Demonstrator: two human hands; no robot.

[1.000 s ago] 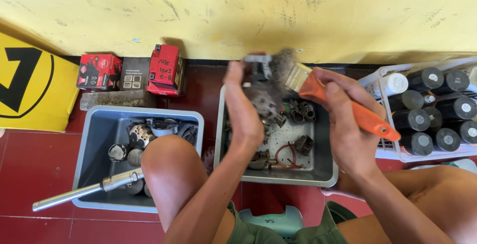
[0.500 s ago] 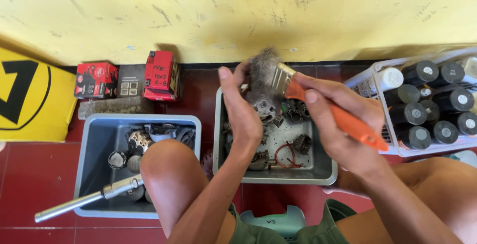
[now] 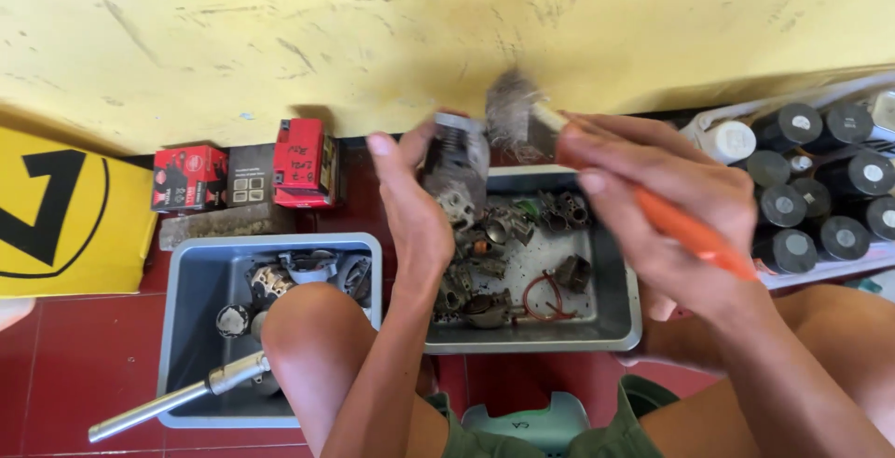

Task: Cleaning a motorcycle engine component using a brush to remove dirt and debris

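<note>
Wall (image 3: 280, 29) yellow w/ dark scuffs & scratches. Floor (image 3: 65, 374) red tiles, darker grout lines. Sign (image 3: 56, 216) at left: yellow w/ black arrow shape & thin black curved line. Boxes (image 3: 303, 164) by wall red, one betw them dark w/ pale squares. Two tubs (image 3: 186, 272) grey-blue; parts in them dull grey/brown metal, one red wire loop (image 3: 541, 295). Tube (image 3: 168, 402) silver. Brush (image 3: 597, 169): orange handle, pale ferrule, grey dirty bristles. Part (image 3: 457, 164) in left hand (image 3: 410, 216) grey metal. Cans (image 3: 811, 188) at right black w/ grey-white tops, one white, in white crate. Shorts (image 3: 597, 430) olive green. Stool (image 3: 522, 425) pale teal
</note>
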